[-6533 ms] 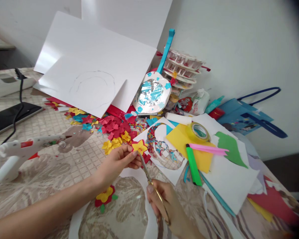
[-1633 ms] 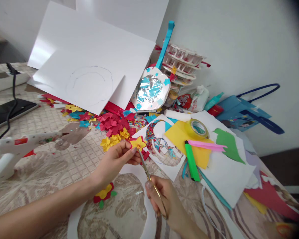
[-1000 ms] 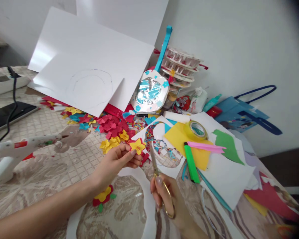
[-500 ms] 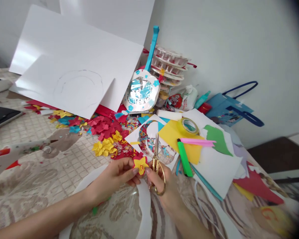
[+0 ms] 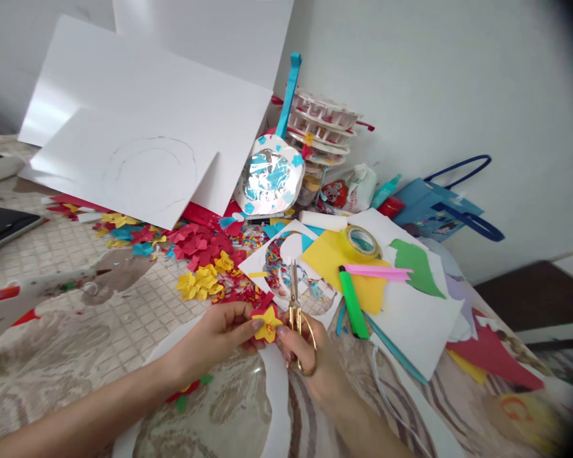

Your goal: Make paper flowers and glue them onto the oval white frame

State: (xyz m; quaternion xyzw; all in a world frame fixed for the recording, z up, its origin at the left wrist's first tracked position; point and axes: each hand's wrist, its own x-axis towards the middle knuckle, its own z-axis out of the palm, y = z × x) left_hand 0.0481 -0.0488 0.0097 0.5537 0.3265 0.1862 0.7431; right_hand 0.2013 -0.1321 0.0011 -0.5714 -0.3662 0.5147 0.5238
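Note:
A yellow paper flower with a red layer beneath [image 5: 267, 324] is pinched between both hands. My left hand [image 5: 225, 334] grips its left edge with thumb and fingers. On the right edge, the thumb of my right hand [image 5: 310, 353] presses the flower, and gold scissors [image 5: 295, 313] hang on the same hand with blades pointing up and away. Under the hands lies a white wavy paper ring [image 5: 275, 388]. A red, yellow and green flower piece [image 5: 184, 395] shows partly past my left forearm.
Red paper flowers [image 5: 203, 243] and yellow ones [image 5: 200, 282] are piled beyond my left hand. A glue gun [image 5: 9, 299] lies at left. Right of the scissors are a green marker [image 5: 354, 304], tape roll [image 5: 361, 242] and paper sheets [image 5: 417, 324]. White boards [image 5: 148, 114] lean behind.
The flower and both hands have shifted slightly left, and the scissors tilt a bit more to the left. More of the red and green piece shows by my left forearm.

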